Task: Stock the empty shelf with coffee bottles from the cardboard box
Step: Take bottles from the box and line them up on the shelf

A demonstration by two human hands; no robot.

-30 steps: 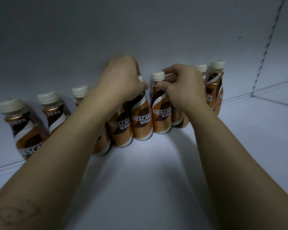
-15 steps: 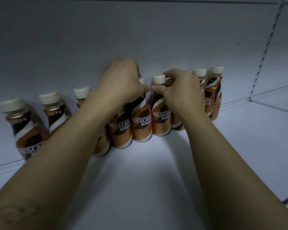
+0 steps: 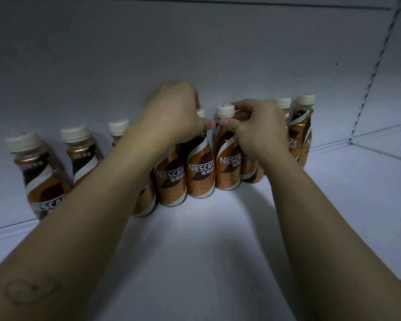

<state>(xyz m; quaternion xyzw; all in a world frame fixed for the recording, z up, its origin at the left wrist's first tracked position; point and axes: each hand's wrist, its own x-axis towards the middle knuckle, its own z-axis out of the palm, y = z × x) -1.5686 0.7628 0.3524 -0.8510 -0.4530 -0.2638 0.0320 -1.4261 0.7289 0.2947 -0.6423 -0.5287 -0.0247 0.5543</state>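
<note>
Several orange-and-brown coffee bottles with cream caps stand in a row along the back of the white shelf [image 3: 218,251]. My left hand [image 3: 171,117] is closed over the top of one bottle [image 3: 200,174] near the middle of the row. My right hand [image 3: 257,128] grips the neck of the bottle beside it [image 3: 227,167], thumb in front just under the cap. The two thumbs nearly touch. More bottles stand further left [image 3: 44,181] and right [image 3: 302,133]. The cardboard box is out of view.
The shelf's grey back panel [image 3: 195,54] rises right behind the row. A perforated upright [image 3: 370,77] divides off the adjoining shelf at the right. The shelf's front part lies bare under my forearms.
Both hands stay on the same two middle bottles. They and the row sit slightly lower and more central in view; the bottles have been nudged a little toward the back panel.
</note>
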